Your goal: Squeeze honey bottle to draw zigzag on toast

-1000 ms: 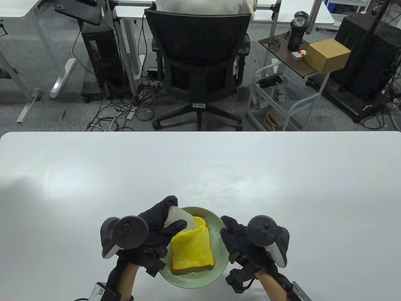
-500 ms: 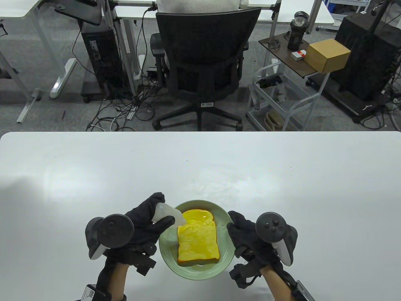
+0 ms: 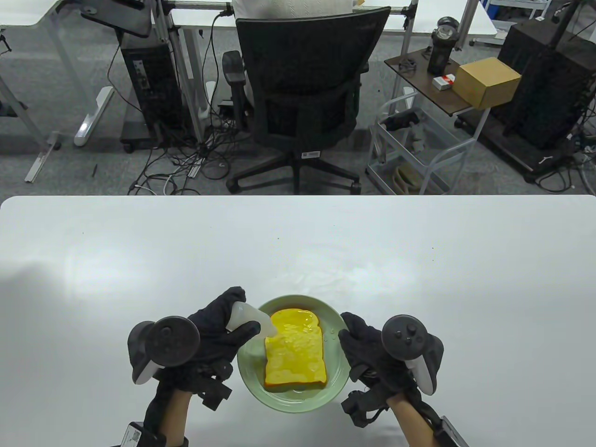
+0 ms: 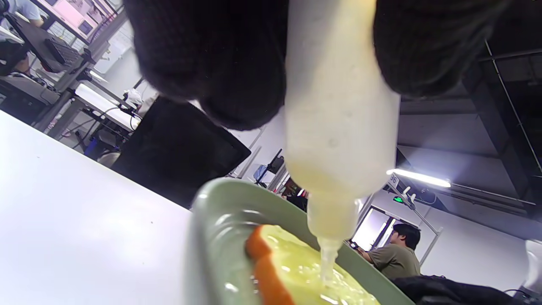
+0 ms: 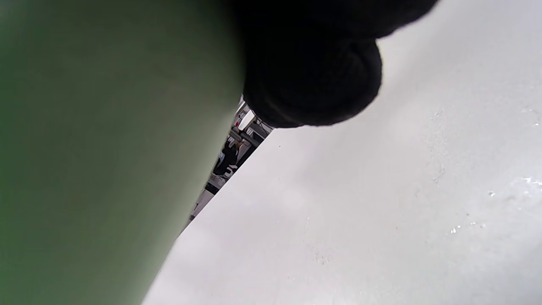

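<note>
The plate (image 3: 337, 372) sat on the table (image 3: 298, 242) near its front edge, about midway across. The toast (image 3: 294, 354) lay flat in the plate, toward its centre. The left hand (image 3: 219, 333) was just left of the plate and gripped the honey bottle (image 3: 249, 319), which slanted down to the right over the plate's left rim, its nozzle (image 4: 328, 254) touching the toast's far left corner. The right hand (image 3: 368, 347) was at the plate's right rim, touching it. Beyond the table's far edge stood an office chair (image 3: 298, 93), with a side cart (image 3: 419, 144) to its right.
</note>
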A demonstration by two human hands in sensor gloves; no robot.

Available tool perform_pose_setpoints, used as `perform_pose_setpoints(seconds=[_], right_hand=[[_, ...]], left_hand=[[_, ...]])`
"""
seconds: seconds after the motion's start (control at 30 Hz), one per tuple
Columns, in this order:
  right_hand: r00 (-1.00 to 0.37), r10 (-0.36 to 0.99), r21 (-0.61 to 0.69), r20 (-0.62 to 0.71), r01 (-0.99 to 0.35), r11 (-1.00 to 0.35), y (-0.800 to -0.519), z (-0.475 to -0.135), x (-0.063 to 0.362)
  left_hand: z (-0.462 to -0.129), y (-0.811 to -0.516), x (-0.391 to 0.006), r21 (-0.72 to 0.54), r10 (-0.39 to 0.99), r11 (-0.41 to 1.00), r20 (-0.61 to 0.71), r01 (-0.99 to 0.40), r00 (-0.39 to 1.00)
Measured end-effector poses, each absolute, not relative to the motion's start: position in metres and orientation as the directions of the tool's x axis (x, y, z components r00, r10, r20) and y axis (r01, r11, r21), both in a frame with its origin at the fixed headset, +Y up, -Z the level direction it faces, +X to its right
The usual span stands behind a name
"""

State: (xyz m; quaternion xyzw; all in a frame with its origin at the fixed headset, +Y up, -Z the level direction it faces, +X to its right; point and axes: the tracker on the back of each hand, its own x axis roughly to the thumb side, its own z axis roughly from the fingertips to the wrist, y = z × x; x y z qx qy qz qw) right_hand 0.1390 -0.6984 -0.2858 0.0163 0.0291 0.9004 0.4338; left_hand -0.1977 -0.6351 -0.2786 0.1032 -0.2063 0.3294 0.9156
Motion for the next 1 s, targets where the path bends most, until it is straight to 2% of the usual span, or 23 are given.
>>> perform_pose_setpoints(seconds=[0.57, 1.0], right_hand=[[-0.651, 0.757, 0.118, 0.061, -0.748, -0.653, -0.701, -0.275, 0.116], [-0.617, 0.787, 0.079, -0.002, -0.784, -0.615, -0.699, -0.284, 0.137]], left_hand=[[-0.278, -0.637, -0.174, 0.003, 0.541, 0.783, 0.491, -0.622, 0.683], [-0.278, -0.635, -0.185, 0.005, 0.558, 0.773, 0.47, -0.635, 0.684]])
